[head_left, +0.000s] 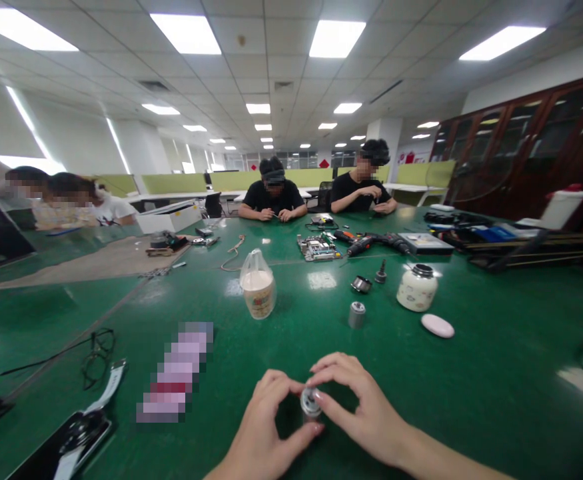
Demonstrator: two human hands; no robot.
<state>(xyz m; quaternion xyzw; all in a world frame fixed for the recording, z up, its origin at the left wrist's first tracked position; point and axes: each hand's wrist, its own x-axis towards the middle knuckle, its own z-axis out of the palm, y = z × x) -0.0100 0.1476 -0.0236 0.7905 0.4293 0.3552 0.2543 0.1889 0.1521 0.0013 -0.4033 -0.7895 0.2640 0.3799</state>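
A small cylindrical electric motor (312,405) stands upright on the green tabletop between my hands. My left hand (271,417) curves around its left side, with the thumb at its lower front and the index finger by its top. My right hand (358,403) has its thumb and index finger closed on the motor's top rim. Farther off stands a similar silver motor (357,315). Beyond it lie an open metal motor housing (361,285) and a motor rotor (381,272).
A cream jar (418,288) and a pale oval case (438,326) sit to the right. Ahead is a bagged cup (258,293); a watch (78,430) and glasses (98,357) lie left. A circuit board (318,247) and power drill (371,243) lie farther back, near two seated people.
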